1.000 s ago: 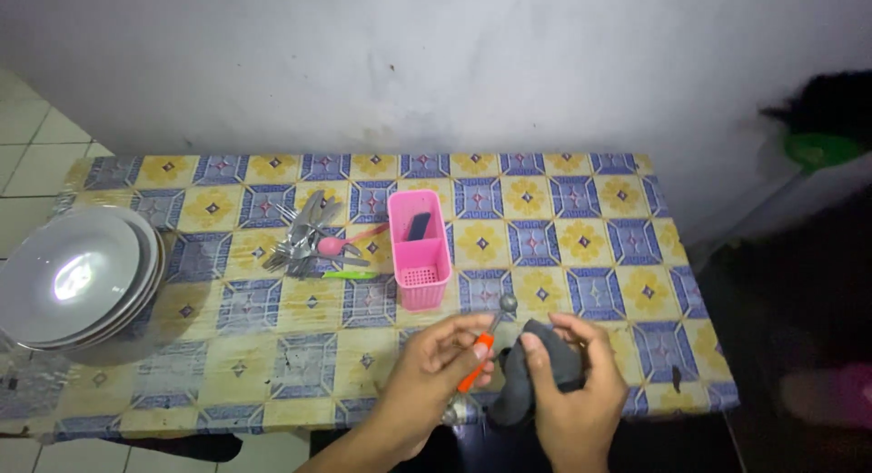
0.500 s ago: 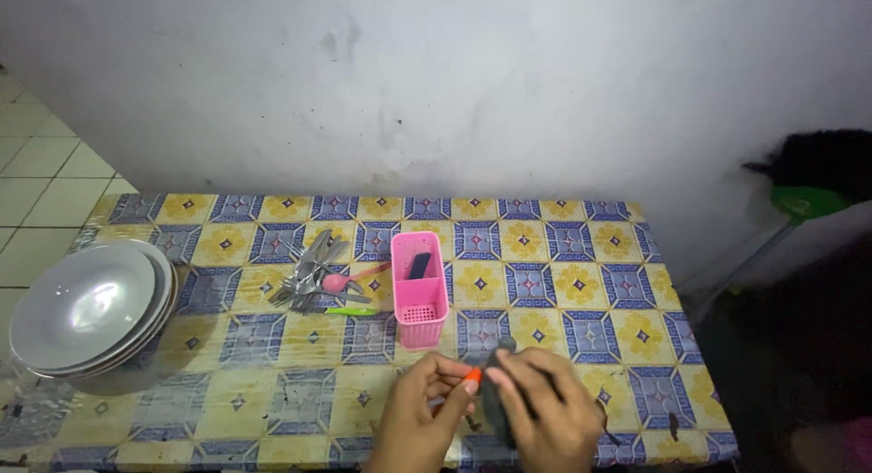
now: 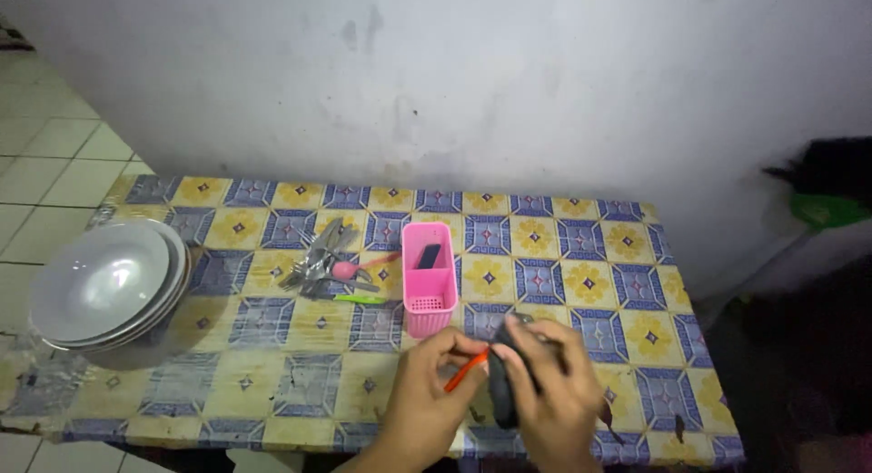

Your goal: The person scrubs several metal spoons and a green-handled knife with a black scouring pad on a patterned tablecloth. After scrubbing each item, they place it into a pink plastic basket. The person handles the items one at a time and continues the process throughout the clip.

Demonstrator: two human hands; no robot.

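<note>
Right hand [image 3: 545, 387] closed round dark grey handled tool [image 3: 501, 382], left hand [image 3: 436, 382] pinching thin orange plastic piece [image 3: 466, 371] at its side, both above near edge of blue-and-yellow patterned tablecloth table [image 3: 272, 382], just in front of pink slotted plastic caddy [image 3: 429, 289]. Likely light, rigid, smooth: best gripped around dark body, orange part probably fragile. Versus half a second ago: same grips, hands slightly nearer caddy; stacked grey bowls [image 3: 104, 287] and loose metal cutlery pile [image 3: 318, 259] unmoved.

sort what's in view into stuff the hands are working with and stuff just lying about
In hand: left hand with orange-handled utensil; right hand with dark utensils.
Lying about: pink basket, stacked bowls, loose cutlery pile, green utensil.
</note>
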